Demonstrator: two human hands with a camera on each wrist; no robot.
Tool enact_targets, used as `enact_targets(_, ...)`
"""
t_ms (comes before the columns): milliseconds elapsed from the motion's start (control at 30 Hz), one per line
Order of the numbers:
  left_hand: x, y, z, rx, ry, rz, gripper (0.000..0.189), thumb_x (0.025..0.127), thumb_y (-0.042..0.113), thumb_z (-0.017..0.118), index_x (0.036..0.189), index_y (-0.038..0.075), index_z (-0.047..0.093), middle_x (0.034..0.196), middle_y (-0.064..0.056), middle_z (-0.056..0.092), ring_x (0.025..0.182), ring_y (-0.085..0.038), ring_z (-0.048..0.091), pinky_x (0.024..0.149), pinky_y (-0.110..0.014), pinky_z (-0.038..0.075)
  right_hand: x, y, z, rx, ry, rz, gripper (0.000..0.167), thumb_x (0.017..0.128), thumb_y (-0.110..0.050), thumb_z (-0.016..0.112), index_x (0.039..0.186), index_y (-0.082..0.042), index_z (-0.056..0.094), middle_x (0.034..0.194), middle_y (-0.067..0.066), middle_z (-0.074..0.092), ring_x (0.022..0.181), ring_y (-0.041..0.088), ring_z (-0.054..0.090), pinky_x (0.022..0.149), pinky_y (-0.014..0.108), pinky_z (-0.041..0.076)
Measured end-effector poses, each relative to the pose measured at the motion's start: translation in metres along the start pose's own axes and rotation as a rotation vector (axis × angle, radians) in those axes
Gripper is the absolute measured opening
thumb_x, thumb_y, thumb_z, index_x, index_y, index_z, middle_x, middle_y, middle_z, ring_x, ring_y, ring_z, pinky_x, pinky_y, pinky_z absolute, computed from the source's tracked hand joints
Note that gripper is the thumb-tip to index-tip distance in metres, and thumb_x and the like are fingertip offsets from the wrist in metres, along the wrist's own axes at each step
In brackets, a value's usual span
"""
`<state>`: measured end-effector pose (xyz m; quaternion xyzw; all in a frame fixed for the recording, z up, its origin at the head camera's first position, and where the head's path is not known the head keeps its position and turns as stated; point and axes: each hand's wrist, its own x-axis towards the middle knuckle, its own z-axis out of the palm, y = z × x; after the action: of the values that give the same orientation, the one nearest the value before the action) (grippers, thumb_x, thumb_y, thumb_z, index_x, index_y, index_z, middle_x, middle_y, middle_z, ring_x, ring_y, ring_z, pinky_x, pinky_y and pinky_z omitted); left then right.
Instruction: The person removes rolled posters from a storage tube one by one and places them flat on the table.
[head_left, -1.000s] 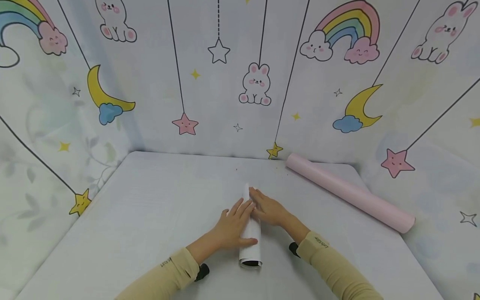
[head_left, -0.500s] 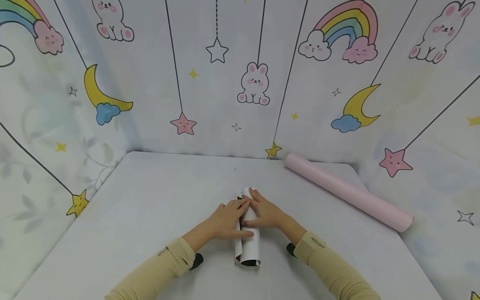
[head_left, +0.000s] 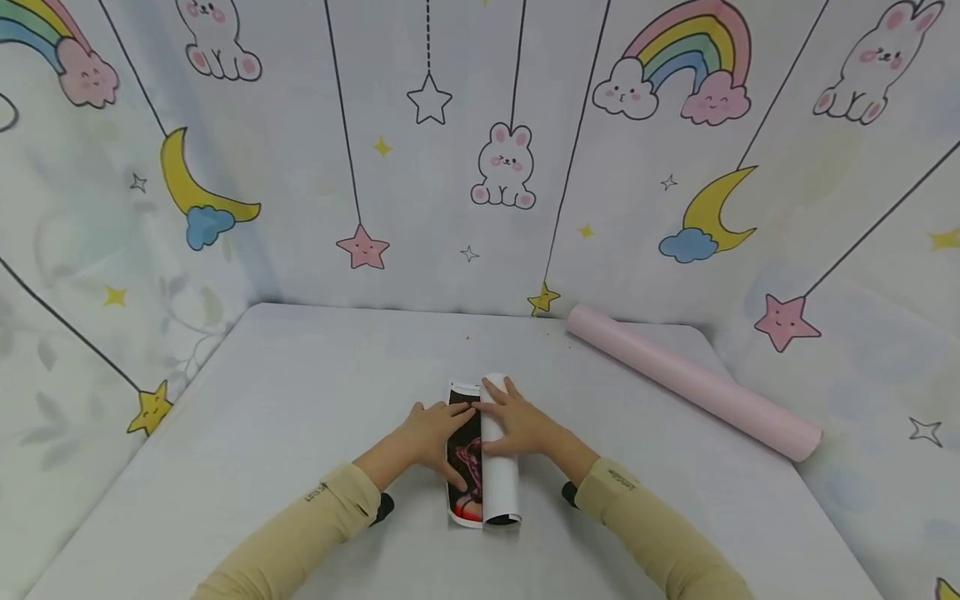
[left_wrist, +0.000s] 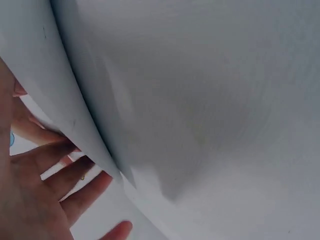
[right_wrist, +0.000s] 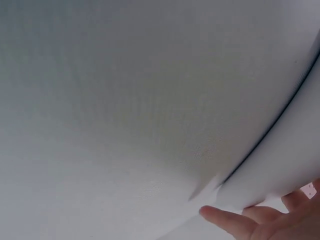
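Note:
In the head view a white paper roll (head_left: 501, 487), a partly unrolled poster, lies lengthwise in the middle of the table. Its unrolled strip (head_left: 469, 454) to the left shows a dark print with pink and red shapes. My left hand (head_left: 429, 435) rests with extended fingers over this strip, fingertips near the roll's left side. Spread across the top of the roll is my right hand (head_left: 528, 423), fingers and thumb laid on the white surface. In the wrist views, fingers of the left hand (left_wrist: 55, 185) and right hand (right_wrist: 270, 220) lie along the pale curved paper.
A longer pink roll (head_left: 693, 379) lies diagonally along the right side of the white table (head_left: 337, 375). Behind stands a wall covering (head_left: 300, 125) printed with rabbits, stars, moons and rainbows.
The roll was closed and white on top; its free edge has opened leftward, baring the dark print. My left hand has moved left with that edge while the right hand stayed on the roll.

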<state>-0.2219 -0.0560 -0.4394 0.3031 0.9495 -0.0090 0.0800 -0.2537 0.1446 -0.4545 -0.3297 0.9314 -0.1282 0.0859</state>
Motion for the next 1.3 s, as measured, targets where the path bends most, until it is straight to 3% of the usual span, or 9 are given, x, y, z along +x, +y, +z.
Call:
enact_targets(300,0.004,-0.001,0.007,0.066,-0.128,-0.142,0.123,0.046,0.073,0.073,0.143,0.011,0.031,0.148,-0.002,0.028,0.132,-0.023,0.030,0.097,-0.056,0.029,0.009,-0.006,-0.003,0.003,-0.028,0.098,0.069,0.071,-0.053,0.067,0.129,-0.019,0.052,0.152,0.005,0.015,0.135,0.042,0.005,0.082,0.075,0.025)
enact_targets(500,0.008,-0.001,0.010,0.120,-0.114,-0.134,0.124,0.044,0.075,0.071,0.141,0.008,0.034,0.147,-0.005,0.030,0.135,-0.023,0.025,0.096,-0.054,0.030,0.013,-0.012,-0.003,-0.100,-0.040,0.136,0.078,0.062,-0.065,0.068,0.125,-0.022,0.055,0.152,0.002,0.016,0.137,0.036,0.003,0.085,0.075,0.020)
enact_targets(733,0.012,-0.002,0.006,0.137,-0.173,-0.190,0.124,0.045,0.076,0.069,0.143,0.008,0.031,0.148,-0.005,0.028,0.135,-0.022,0.024,0.098,-0.054,0.029,0.022,-0.015,-0.002,-0.293,-0.065,0.129,0.075,0.059,-0.065,0.069,0.120,-0.024,0.056,0.151,-0.003,0.017,0.139,0.024,0.001,0.096,0.068,0.015)
enact_targets(967,0.011,-0.014,0.011,0.078,-0.204,-0.233,0.125,0.046,0.073,0.071,0.145,0.012,0.026,0.151,-0.001,0.020,0.137,-0.024,0.018,0.099,-0.058,0.024,0.021,-0.011,-0.008,-0.324,-0.099,0.222,0.075,0.056,-0.065,0.073,0.118,-0.027,0.057,0.151,-0.002,0.017,0.139,0.025,0.001,0.099,0.066,0.009)
enact_targets(1300,0.005,-0.019,0.009,0.065,-0.183,-0.216,0.123,0.048,0.076,0.068,0.146,0.015,0.025,0.151,0.002,0.019,0.137,-0.029,0.014,0.098,-0.061,0.022,0.017,-0.005,-0.006,-0.451,-0.099,0.181,0.086,0.054,-0.072,0.067,0.127,-0.027,0.053,0.152,0.001,0.017,0.139,0.026,0.002,0.101,0.064,0.012)
